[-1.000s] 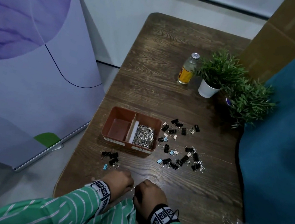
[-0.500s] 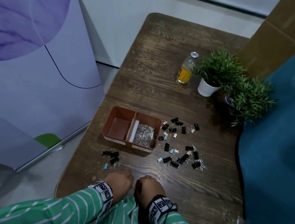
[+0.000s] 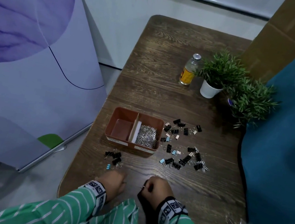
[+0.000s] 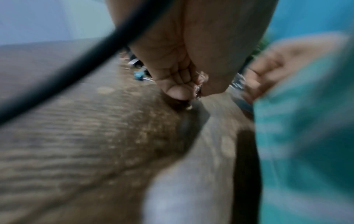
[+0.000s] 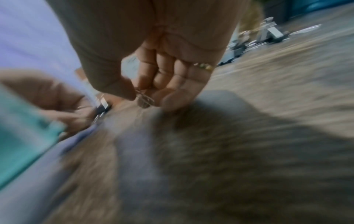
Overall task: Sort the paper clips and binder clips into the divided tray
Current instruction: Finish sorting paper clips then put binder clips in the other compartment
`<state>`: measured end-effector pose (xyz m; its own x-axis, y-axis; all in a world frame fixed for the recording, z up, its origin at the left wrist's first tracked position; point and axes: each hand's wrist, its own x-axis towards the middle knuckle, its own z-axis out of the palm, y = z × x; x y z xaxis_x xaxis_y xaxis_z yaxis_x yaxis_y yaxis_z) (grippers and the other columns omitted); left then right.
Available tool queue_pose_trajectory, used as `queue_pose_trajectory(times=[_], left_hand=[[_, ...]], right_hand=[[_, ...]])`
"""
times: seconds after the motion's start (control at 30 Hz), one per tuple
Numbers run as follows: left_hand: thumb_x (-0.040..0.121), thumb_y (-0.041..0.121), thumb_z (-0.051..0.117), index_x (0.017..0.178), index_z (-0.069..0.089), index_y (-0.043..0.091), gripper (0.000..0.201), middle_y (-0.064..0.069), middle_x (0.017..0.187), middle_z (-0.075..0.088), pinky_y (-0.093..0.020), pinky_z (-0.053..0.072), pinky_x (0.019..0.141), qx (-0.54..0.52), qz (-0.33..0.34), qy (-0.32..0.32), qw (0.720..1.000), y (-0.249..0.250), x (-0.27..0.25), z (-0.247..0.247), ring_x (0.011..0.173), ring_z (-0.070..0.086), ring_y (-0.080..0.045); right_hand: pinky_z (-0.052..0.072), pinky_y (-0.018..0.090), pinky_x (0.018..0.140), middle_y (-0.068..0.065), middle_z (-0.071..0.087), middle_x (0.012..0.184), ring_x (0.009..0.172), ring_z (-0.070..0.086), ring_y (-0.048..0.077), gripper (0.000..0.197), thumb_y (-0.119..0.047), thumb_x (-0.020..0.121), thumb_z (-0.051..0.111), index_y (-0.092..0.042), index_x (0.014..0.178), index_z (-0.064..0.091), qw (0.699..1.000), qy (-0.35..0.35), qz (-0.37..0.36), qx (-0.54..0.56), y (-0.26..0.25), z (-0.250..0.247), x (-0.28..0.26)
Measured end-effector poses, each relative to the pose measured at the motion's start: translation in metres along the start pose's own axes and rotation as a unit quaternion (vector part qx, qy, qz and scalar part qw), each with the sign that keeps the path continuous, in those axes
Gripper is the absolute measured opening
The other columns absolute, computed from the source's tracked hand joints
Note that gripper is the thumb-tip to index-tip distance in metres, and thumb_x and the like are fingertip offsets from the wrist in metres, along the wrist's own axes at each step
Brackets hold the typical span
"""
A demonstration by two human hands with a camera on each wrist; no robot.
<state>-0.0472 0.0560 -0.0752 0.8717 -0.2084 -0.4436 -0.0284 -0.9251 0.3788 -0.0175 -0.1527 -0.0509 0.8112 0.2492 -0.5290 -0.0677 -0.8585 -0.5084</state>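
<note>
- The divided tray (image 3: 157, 121) sits on my desk (image 3: 169, 72), ahead of my hands and a little left of centre; its right compartment holds a heap of silver paper clips (image 3: 146, 136), its left compartment looks bare of clips.
- Binder clips (image 3: 184, 157), mostly black with a few pale blue and pink ones, lie scattered on the desk just right of the tray; a smaller cluster (image 3: 114, 158) lies just in front of the tray's left corner.
- My right hand (image 3: 158, 189) is near the desk's front edge, thumb and forefinger pinched together on a small wire clip (image 5: 143, 99); the other fingers (image 5: 172, 75) curl in under the palm.
- My left hand (image 3: 113, 181) is beside it, fingers curled tight into the palm with a bit of metal (image 4: 199, 89) caught against the thumb; it is too blurred to say what kind of clip.
- Further back stand a small bottle (image 3: 189, 70) with a yellow label and two potted plants (image 3: 221, 73).
- Green striped sleeves (image 3: 59, 214) cover my forearms.
</note>
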Motion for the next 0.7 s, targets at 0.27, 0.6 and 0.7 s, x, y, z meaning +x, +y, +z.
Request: queue_pose_trajectory(times=[0.27, 0.6, 0.7], left_hand=[[0.087, 0.017, 0.060, 0.073, 0.045, 0.032, 0.025, 0.012, 0.071, 0.053, -0.019, 0.037, 0.060, -0.134, 0.036, 0.117, 0.983, -0.019, -0.014, -0.068, 0.063, 0.049, -0.003], [0.087, 0.015, 0.068, 0.088, 0.060, 0.021, 0.010, 0.006, 0.074, 0.064, -0.028, 0.053, 0.066, -0.167, 0.054, 0.239, 0.955, 0.013, 0.065, -0.164, 0.064, 0.058, -0.007], [0.086, 0.026, 0.072, 0.097, 0.070, 0.022, 0.012, 0.002, 0.086, 0.072, -0.035, 0.055, 0.079, -0.117, 0.053, 0.179, 0.975, 0.015, 0.089, -0.161, 0.081, 0.065, -0.011]], right_hand=[[0.060, 0.037, 0.069, 0.000, 0.071, 0.062, 0.059, 0.065, 0.012, 0.022, 0.003, 0.072, 0.073, -0.016, 0.063, 0.069, 0.962, 0.112, 0.060, 0.241, 0.034, -0.022, 0.000], [0.060, 0.035, 0.063, 0.008, 0.073, 0.066, 0.058, 0.068, 0.017, 0.017, 0.000, 0.082, 0.077, -0.011, 0.069, 0.073, 0.903, 0.188, -0.022, 0.386, -0.053, -0.092, 0.059], [0.055, 0.035, 0.065, 0.003, 0.074, 0.064, 0.058, 0.065, 0.014, 0.020, -0.010, 0.081, 0.079, -0.023, 0.066, 0.078, 0.904, 0.196, -0.023, 0.379, -0.059, -0.091, 0.086]])
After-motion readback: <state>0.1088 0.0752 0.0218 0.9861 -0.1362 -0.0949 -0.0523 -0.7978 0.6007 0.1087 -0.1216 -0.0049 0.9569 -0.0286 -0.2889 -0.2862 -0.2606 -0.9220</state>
